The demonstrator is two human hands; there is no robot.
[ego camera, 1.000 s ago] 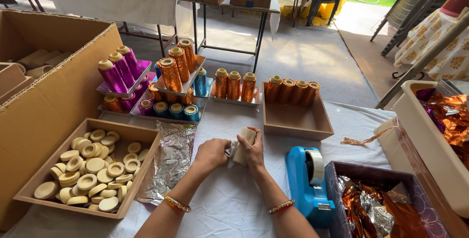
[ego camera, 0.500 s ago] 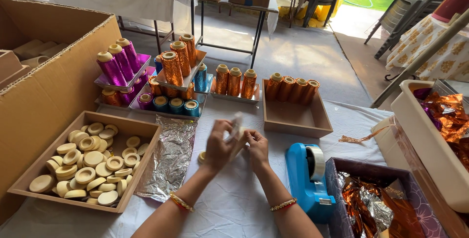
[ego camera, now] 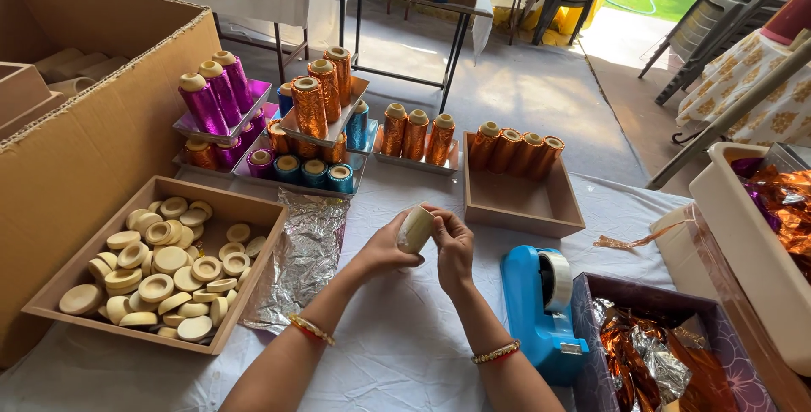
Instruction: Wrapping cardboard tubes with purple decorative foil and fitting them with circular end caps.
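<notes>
My left hand (ego camera: 384,247) and my right hand (ego camera: 454,247) hold a small cream cylinder (ego camera: 416,228) between them, lifted a little above the white tablecloth (ego camera: 397,353). The left fingers wrap its lower side and the right fingertips touch its upper end. A crumpled sheet of silver foil (ego camera: 300,260) lies flat on the cloth just left of my hands. Both wrists wear thin bangles.
A wooden tray of cream round caps (ego camera: 156,272) sits at left beside a big cardboard box (ego camera: 93,141). Foil-wrapped purple, orange and teal cylinders (ego camera: 317,108) stand on trays behind. A wooden tray (ego camera: 519,196), a blue tape dispenser (ego camera: 541,298) and boxes of foil (ego camera: 650,353) lie right.
My hands rose off the cloth with the cream piece, twisted it about between the fingers, and now hold it higher and more upright than a second ago.
</notes>
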